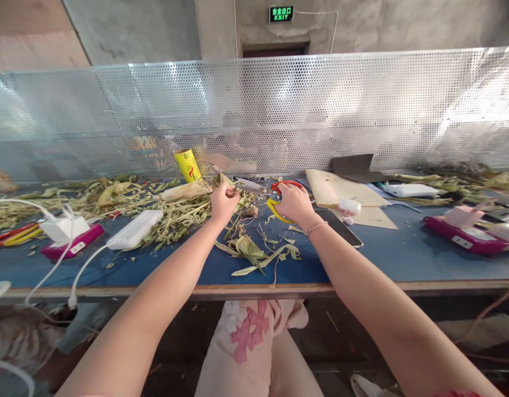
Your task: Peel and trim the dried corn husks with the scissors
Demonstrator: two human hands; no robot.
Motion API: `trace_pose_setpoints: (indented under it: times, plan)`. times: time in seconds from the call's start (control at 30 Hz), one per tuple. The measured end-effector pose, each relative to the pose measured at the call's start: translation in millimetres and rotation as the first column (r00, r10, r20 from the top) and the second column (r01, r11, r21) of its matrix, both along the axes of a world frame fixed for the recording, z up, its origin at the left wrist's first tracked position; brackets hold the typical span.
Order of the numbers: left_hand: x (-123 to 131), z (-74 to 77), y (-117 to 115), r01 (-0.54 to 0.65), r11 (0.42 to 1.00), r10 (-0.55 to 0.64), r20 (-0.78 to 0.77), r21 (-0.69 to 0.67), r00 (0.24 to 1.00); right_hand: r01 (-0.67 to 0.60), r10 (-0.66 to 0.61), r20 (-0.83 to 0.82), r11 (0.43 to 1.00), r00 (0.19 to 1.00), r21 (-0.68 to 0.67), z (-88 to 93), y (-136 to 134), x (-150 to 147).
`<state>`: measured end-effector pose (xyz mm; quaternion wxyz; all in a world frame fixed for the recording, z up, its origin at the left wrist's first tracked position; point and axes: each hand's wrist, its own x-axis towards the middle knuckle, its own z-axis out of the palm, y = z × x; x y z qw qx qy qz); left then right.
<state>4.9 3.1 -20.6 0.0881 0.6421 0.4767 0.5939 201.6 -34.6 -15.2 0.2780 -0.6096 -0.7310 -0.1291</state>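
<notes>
The left hand (223, 203) holds a dry pale-green corn husk (221, 179) just above the blue surface (403, 253), its fingers (228, 192) clamped on the husk's end. The right hand (294, 203) grips red-and-yellow-handled metal scissors (253, 187), fingers curled through the loops. The blades lie just beside the left fingertips, pointing at the husk.

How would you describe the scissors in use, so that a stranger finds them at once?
Start at the blue table before the mesh screen. Near its middle, the right hand holds scissors with one red and one yellow handle, blades pointing left at the husk in the left hand. The similar pair at the table's far left lies flat, untouched.
</notes>
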Motion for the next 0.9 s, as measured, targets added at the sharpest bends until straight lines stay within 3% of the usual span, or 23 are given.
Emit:
trace_pose_setpoints:
  times: [0.37, 0.9]
  plan:
    - [-1, -2.5, 2, -0.006, 0.996, 0.012, -0.068, 0.086, 0.998, 0.008, -0.008, 0.000, 0.999, 1.000, -0.045, 5.3, -3, 1]
    - [2, 0.9, -4, -0.007, 0.999, 0.008, -0.042, 0.038, 0.999, 0.136, -0.132, 0.047, 0.985, 0.990, -0.103, 15.3, -9, 3]
